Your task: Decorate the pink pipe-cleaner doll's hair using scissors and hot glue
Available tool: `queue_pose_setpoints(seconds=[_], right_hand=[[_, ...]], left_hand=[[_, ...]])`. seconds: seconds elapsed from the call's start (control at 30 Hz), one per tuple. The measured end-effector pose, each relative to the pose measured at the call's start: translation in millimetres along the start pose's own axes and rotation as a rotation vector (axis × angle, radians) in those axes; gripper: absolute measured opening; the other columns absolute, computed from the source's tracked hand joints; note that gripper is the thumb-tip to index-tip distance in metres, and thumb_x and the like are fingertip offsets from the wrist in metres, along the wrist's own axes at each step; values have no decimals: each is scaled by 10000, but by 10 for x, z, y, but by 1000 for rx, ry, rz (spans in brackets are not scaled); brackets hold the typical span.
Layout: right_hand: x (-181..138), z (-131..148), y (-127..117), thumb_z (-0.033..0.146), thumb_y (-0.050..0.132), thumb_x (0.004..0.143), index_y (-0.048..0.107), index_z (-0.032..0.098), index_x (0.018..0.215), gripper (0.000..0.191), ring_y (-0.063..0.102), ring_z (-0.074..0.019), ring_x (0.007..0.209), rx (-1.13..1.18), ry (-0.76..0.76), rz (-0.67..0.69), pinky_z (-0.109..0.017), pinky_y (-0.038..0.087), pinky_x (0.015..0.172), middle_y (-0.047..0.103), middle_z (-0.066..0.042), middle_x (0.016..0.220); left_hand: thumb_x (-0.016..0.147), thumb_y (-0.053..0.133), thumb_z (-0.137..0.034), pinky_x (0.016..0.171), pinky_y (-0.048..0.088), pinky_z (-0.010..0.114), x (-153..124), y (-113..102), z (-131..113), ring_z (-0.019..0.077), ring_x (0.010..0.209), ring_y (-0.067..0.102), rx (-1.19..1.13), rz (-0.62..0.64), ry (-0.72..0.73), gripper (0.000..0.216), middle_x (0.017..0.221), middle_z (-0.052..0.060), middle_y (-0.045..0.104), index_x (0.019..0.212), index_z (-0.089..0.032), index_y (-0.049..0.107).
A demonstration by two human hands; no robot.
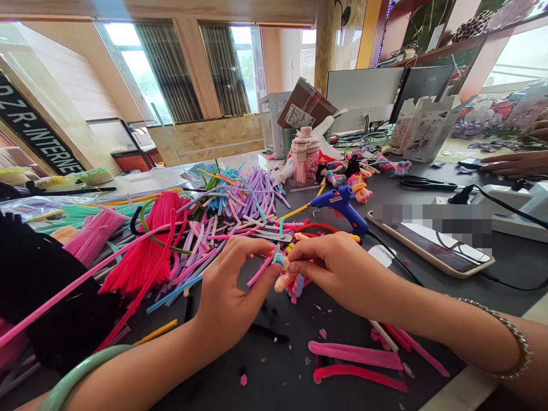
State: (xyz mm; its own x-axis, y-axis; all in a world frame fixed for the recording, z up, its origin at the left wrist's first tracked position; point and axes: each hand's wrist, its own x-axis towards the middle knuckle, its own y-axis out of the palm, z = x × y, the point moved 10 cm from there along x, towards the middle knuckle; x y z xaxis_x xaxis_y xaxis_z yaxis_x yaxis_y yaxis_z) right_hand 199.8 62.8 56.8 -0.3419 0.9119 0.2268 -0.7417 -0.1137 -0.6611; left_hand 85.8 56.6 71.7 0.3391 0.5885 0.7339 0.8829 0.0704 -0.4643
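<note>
Between my two hands is a small pipe-cleaner figure (pixel 284 279) in peach, light blue, pink and lilac. My left hand (pixel 233 279) pinches its light-blue part between thumb and index finger. From the other side, my right hand (pixel 331 271) has its fingertips closed on the peach part; the fingers cover some of the figure. Just beyond the hands lie scissors (pixel 274 235), their blades partly covered by pipe cleaners. A blue glue gun (pixel 341 205) rests behind my right hand.
Bundles of red pipe cleaners (pixel 148 245) and lilac pipe cleaners (pixel 257 191) crowd the left. Cut pink strips (pixel 359 355) lie in front. A phone (pixel 432 242) and cables are at right. A pink bottle (pixel 305 157) stands behind; another person's hand (pixel 516 166) is at far right.
</note>
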Motion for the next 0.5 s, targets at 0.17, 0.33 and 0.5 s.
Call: queue_pose_setpoints(seconds=[0.17, 0.33, 0.5], right_hand=[[7, 6, -50, 138, 515, 842, 681, 188, 736, 204, 667, -120, 705, 22, -5, -37, -215, 447, 660, 748, 17, 731], [30, -45, -26, 159, 506, 848, 641, 177, 702, 199, 681, -136, 736, 132, 22, -10, -231, 469, 683, 749, -13, 756], [42, -80, 6, 186, 504, 854, 611, 186, 709, 180, 696, -160, 774, 203, 26, 15, -262, 489, 723, 757, -35, 787]], left_hand=[[842, 506, -59, 816, 448, 267, -4, -1, -32, 125, 891, 560, -43, 14, 9, 233, 923, 4, 588, 999, -227, 538], [837, 488, -29, 849, 439, 277, 0, -12, -97, 134, 943, 544, -39, 11, 55, 279, 958, 24, 607, 1037, -214, 547], [828, 499, -20, 838, 448, 283, 4, -17, -156, 136, 932, 538, -14, 5, 101, 284, 949, 23, 612, 1032, -211, 548]])
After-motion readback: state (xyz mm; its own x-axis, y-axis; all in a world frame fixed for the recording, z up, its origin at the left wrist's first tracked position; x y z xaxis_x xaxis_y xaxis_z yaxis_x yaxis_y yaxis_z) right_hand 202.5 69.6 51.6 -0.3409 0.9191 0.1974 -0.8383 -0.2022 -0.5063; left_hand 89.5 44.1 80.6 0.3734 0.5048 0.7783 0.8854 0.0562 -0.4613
